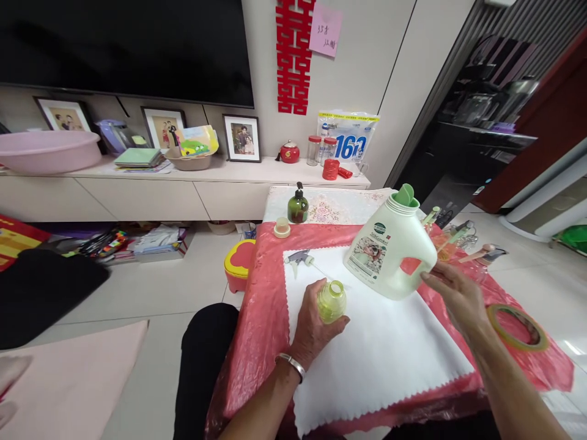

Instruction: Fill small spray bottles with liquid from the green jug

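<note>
My left hand (314, 321) is wrapped round a translucent yellow-green bottle (332, 302), whose neck has no cap on it. At the outer edge of the handle of a pale green laundry detergent jug (384, 244) is my right hand (456, 296), fingers stretched out and partly hidden. The jug stands on a white cloth with a scalloped edge (380, 348), and a green spout shows in its uncapped mouth. A grey trigger spray head (300, 258) with a thin tube lies on the cloth beyond the bottle. A pale cap (282, 228) sits on the red table cover (257, 305).
A dark green pump bottle (298, 206) stands at the table's far end. Right of the jug are a roll of tape (517, 327) and several clear bottles and spray heads (479, 256). A small red-and-yellow stool (240, 264) is left of the table. Another person's hand (11, 385) shows at lower left.
</note>
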The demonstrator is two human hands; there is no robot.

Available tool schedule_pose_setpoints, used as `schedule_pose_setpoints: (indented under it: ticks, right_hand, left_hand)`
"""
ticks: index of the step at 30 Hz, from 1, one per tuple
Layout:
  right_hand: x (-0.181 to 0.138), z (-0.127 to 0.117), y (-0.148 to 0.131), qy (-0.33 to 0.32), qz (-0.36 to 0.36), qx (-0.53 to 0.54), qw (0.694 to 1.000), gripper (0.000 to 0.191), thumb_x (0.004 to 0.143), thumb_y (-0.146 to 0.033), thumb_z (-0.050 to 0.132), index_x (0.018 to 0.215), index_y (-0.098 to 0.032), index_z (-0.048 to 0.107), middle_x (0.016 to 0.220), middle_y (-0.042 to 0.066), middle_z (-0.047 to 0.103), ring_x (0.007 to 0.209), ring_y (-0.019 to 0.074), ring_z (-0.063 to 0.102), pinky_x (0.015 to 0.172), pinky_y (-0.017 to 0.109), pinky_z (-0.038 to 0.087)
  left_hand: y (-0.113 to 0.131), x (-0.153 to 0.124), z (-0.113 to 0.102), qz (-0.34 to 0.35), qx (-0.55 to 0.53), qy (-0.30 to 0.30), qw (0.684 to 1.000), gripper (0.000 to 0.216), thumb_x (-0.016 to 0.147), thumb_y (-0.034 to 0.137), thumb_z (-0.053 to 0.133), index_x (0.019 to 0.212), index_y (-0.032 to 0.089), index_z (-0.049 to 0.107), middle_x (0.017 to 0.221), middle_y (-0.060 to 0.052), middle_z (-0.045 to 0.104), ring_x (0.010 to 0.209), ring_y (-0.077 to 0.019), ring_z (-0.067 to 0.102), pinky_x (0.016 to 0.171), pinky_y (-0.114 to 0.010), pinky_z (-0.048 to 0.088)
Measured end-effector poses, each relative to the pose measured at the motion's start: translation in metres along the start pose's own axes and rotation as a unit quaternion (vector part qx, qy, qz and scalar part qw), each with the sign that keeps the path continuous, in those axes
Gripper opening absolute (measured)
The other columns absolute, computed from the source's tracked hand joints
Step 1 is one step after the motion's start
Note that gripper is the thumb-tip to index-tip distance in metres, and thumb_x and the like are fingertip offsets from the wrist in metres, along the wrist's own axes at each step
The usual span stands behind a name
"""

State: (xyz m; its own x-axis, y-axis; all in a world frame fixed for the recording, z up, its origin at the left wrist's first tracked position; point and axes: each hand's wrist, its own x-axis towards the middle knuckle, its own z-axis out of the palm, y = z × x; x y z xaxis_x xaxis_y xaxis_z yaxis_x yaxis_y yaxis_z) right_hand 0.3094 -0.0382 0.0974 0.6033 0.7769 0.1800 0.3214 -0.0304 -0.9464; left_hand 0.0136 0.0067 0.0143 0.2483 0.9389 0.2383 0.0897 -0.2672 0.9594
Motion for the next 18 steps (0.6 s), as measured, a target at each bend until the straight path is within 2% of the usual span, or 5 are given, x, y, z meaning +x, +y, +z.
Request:
schedule_pose_setpoints:
  ticks: [3, 6, 9, 12, 18]
  right_hand:
    - [0.006, 0.012, 0.008, -0.025, 0.019, 0.029, 0.999, 0.059, 0.058, -0.048, 0.086, 0.104, -0.015, 0.070, 0.104, 0.010, 0.070, 0.096, 0.0262, 0.066, 0.082, 0.039, 0.056]
    - [0.015, 0.022, 0.017, -0.036, 0.025, 0.058, 0.997, 0.058, 0.057, -0.045, 0.087, 0.102, -0.014, 0.067, 0.098, 0.007, 0.069, 0.085, 0.0206, 0.065, 0.073, 0.033, 0.055]
    - [0.024, 0.030, 0.029, -0.026, 0.027, 0.071, 0.997, 0.043, 0.073, -0.042, 0.082, 0.098, -0.012, 0.064, 0.088, 0.003, 0.064, 0.074, 0.0118, 0.060, 0.067, 0.026, 0.053]
    - [0.031, 0.037, 0.039, 0.004, 0.023, 0.065, 0.998, 0.029, 0.095, -0.039, 0.063, 0.101, -0.010, 0.061, 0.087, 0.002, 0.060, 0.072, 0.0079, 0.057, 0.065, 0.022, 0.052]
    - [0.035, 0.048, 0.036, 0.070, 0.001, 0.065, 0.995, 0.029, 0.098, -0.039, 0.059, 0.103, -0.010, 0.060, 0.087, 0.001, 0.058, 0.071, 0.0072, 0.055, 0.063, 0.020, 0.051]
  left_hand:
    - [-0.001, 0.000, 0.000, 0.001, -0.005, -0.001, 1.000, 0.078, 0.064, 0.023, 0.081, 0.133, 0.024, 0.043, 0.126, -0.008, 0.056, 0.120, -0.0285, 0.057, 0.106, -0.049, 0.046]
    - [-0.001, -0.001, 0.000, -0.004, -0.007, -0.001, 1.000, 0.079, 0.064, 0.024, 0.081, 0.133, 0.023, 0.042, 0.126, -0.009, 0.057, 0.120, -0.0288, 0.057, 0.105, -0.049, 0.046]
    - [0.000, -0.001, -0.001, -0.003, -0.006, -0.003, 1.000, 0.079, 0.064, 0.025, 0.081, 0.134, 0.023, 0.043, 0.128, -0.009, 0.056, 0.121, -0.0293, 0.056, 0.107, -0.050, 0.045]
    - [0.001, -0.001, -0.002, 0.002, -0.006, -0.004, 1.000, 0.079, 0.065, 0.025, 0.081, 0.134, 0.023, 0.043, 0.128, -0.010, 0.056, 0.122, -0.0295, 0.055, 0.108, -0.050, 0.044]
    - [0.000, 0.000, -0.002, -0.002, -0.003, -0.002, 1.000, 0.079, 0.063, 0.022, 0.081, 0.133, 0.023, 0.044, 0.126, -0.009, 0.058, 0.120, -0.0297, 0.058, 0.105, -0.050, 0.047]
